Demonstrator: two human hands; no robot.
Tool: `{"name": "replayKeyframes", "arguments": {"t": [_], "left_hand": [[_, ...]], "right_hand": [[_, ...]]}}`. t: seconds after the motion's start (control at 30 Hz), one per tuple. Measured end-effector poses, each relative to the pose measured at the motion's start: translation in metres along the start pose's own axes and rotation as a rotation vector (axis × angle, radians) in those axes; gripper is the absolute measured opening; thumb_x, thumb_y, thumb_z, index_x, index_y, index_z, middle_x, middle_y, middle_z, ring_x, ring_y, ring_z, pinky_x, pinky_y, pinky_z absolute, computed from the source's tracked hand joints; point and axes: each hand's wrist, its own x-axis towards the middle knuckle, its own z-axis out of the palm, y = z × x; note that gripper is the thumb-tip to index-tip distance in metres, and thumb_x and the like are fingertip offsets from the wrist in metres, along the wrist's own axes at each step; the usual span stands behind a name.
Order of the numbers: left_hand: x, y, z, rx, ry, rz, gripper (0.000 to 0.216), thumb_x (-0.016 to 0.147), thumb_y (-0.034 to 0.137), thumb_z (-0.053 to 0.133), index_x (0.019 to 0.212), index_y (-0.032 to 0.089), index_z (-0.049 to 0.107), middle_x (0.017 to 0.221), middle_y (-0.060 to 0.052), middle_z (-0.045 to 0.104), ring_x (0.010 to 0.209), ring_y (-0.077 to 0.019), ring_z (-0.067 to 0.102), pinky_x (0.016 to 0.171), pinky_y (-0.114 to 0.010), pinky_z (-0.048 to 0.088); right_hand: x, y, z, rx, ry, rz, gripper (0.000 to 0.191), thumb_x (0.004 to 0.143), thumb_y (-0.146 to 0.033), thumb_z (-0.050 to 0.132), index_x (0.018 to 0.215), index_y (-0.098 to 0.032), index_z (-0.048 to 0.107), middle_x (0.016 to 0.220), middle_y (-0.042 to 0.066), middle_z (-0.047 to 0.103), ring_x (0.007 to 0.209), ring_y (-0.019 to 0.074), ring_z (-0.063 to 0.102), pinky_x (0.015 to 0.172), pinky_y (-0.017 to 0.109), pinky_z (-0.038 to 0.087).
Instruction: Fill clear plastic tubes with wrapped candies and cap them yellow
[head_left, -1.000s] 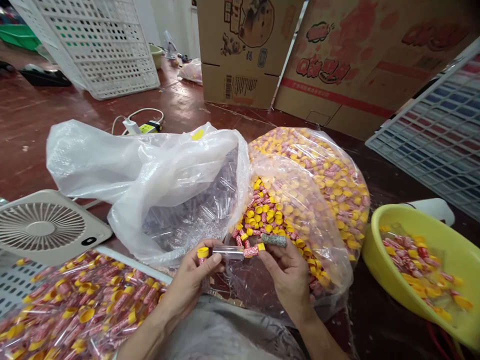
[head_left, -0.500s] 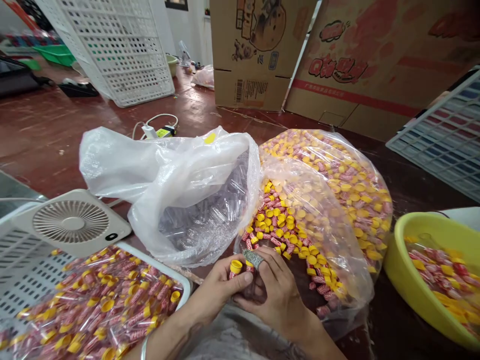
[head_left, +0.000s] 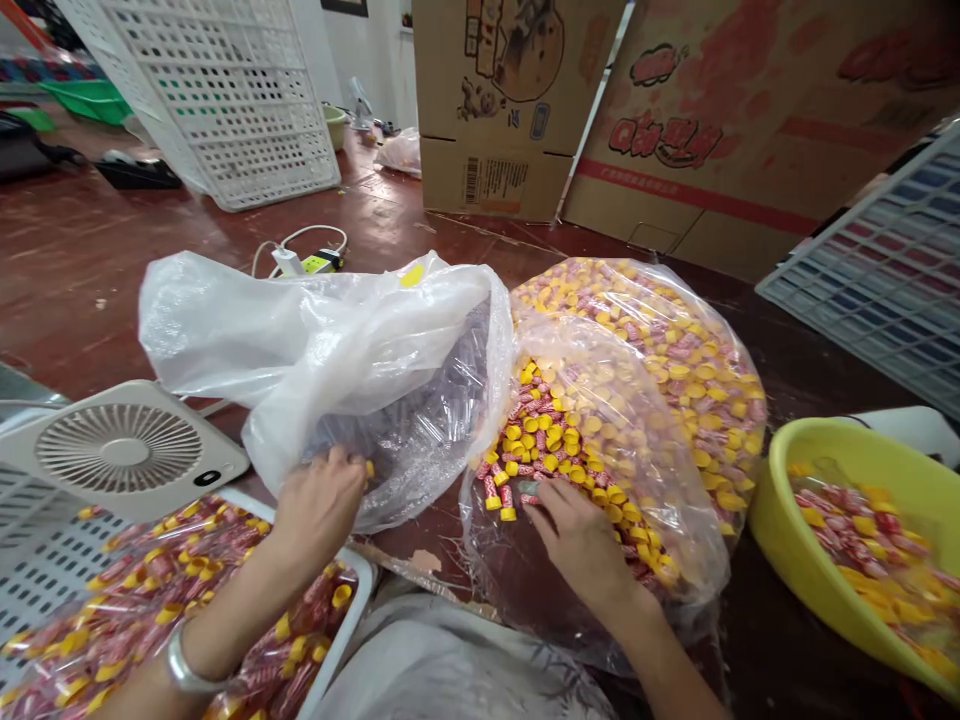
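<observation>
My left hand is at the near left side of the open white plastic bag, fingers curled. A bit of yellow beside its fingertips looks like the cap of a small yellow-capped bottle; the rest of it is hidden. Clear plastic sleeves lie inside this bag. Over the near edge of the pile of small red-and-white bottles with yellow caps is my right hand, its fingers extended and apart. A grey wrap shows on one finger. The pile spills from a large clear bag.
A white basket of packed bottles stands at the left, with a fan on its far edge. A yellow tub is at the right. Cardboard boxes and a white crate stand behind, near a power strip.
My hands were together in front, with yellow-capped bottles in them. They have parted: the left moved left to the white bag, the right moved slightly right to the pile.
</observation>
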Motion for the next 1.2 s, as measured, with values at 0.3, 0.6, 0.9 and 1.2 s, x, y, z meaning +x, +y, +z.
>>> {"name": "replayKeyframes", "arguments": {"t": [0.3, 0.6, 0.9, 1.2], "left_hand": [[-0.001, -0.007, 0.006, -0.531, 0.103, 0.026, 0.022, 0.087, 0.028, 0.061, 0.102, 0.021, 0.076, 0.103, -0.009, 0.072, 0.085, -0.0252, 0.070, 0.070, -0.030, 0.051], [-0.031, 0.065, 0.016, -2.117, -0.256, -0.302, 0.035, 0.066, 0.044, 0.088, 0.075, 0.014, 0.073, 0.063, -0.001, 0.070, 0.058, -0.0111, 0.061, 0.057, -0.020, 0.051], [-0.037, 0.088, 0.019, -2.358, -0.324, -0.552, 0.039, 0.056, 0.034, 0.096, 0.082, 0.013, 0.078, 0.067, -0.001, 0.075, 0.056, -0.0103, 0.065, 0.056, -0.018, 0.057], [-0.058, 0.105, 0.004, -2.385, -0.491, -0.423, 0.039, 0.062, 0.034, 0.094, 0.091, 0.014, 0.078, 0.084, -0.007, 0.080, 0.071, -0.0197, 0.072, 0.068, -0.027, 0.058]], "right_hand": [[-0.005, -0.013, 0.017, 0.120, 0.014, -0.035, 0.018, 0.093, -0.006, 0.053, 0.085, -0.020, 0.060, 0.091, 0.005, 0.066, 0.078, 0.0178, 0.067, 0.071, 0.027, 0.056], [-0.010, -0.037, -0.021, 1.014, 0.031, 0.208, 0.008, 0.093, -0.027, 0.067, 0.099, -0.022, 0.070, 0.100, 0.004, 0.067, 0.091, 0.0170, 0.068, 0.082, 0.027, 0.059], [-0.018, -0.046, -0.025, 0.990, 0.048, 0.197, 0.008, 0.091, -0.022, 0.065, 0.099, -0.022, 0.066, 0.099, 0.004, 0.066, 0.088, 0.0168, 0.067, 0.078, 0.026, 0.059], [-0.004, -0.046, -0.008, 1.101, -0.231, 0.035, 0.070, 0.072, -0.014, 0.068, 0.139, -0.023, 0.052, 0.122, 0.006, 0.067, 0.103, 0.0221, 0.067, 0.096, 0.034, 0.055]]}}
